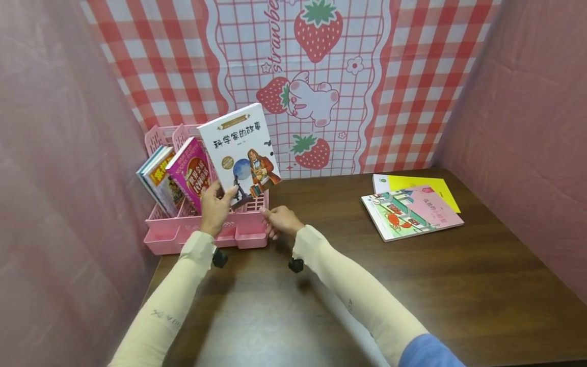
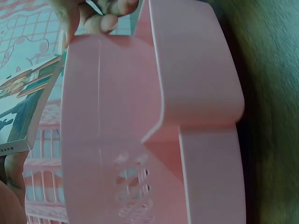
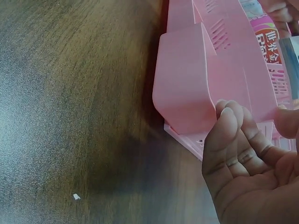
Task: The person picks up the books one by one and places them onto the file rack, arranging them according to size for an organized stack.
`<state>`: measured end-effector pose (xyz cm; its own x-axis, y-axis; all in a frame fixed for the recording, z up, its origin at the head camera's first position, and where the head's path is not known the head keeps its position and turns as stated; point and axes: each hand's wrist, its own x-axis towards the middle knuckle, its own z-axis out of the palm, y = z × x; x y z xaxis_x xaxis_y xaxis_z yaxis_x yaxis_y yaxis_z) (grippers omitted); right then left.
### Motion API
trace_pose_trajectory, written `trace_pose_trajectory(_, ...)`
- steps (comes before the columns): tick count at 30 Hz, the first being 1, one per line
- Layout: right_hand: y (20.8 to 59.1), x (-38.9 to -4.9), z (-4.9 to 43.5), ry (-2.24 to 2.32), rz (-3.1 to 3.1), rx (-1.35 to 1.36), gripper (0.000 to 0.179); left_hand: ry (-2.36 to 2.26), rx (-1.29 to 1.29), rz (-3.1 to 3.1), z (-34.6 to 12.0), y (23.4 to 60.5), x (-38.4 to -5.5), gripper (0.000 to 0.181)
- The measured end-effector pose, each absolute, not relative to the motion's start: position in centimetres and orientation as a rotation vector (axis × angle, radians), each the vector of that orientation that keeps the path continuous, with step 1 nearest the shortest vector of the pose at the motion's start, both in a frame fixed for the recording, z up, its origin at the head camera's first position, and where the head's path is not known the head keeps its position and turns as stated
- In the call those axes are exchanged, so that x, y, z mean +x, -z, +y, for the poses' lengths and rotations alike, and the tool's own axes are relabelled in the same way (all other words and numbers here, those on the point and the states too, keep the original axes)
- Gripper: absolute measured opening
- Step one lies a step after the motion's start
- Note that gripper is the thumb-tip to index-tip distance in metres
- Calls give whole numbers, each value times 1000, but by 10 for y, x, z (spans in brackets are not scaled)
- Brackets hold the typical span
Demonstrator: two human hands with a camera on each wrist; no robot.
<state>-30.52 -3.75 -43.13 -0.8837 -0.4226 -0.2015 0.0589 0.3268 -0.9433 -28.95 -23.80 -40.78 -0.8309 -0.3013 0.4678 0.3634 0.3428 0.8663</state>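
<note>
My left hand (image 1: 216, 208) pinches a white paperback book (image 1: 240, 133) by its lower left part, thumb on the cover. The book leans tilted above a pink desktop book rack (image 1: 191, 232). At the rack's right front corner, my right hand (image 1: 283, 220) grips the edge; in the right wrist view its thumb (image 3: 286, 122) lies on the rim, fingers curled beside the small front box. A magenta book (image 1: 189, 165) and several thinner books (image 1: 160, 178) stand slanted in the rack's left part. The left wrist view shows the white book's lower corner (image 2: 28, 107) near the rack wall.
On the right of the brown table (image 1: 312, 295) lies a picture book (image 1: 412, 211) with a pink and green cover, over a yellow book (image 1: 442, 191). A strawberry-print cloth (image 1: 357, 102) hangs behind, with pink curtains (image 1: 527, 127) at both sides.
</note>
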Motion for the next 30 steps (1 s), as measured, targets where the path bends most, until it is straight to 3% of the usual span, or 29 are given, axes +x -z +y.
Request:
trace_pose_trajectory(16,433,-306,-39,1582,2210,-287,56,1528,38,-1924,-267,411,-280,27)
trace_pose_trajectory(30,432,-307,-40,1553,2240,-318,50,1531,113,-1831,-277,382,-246,26)
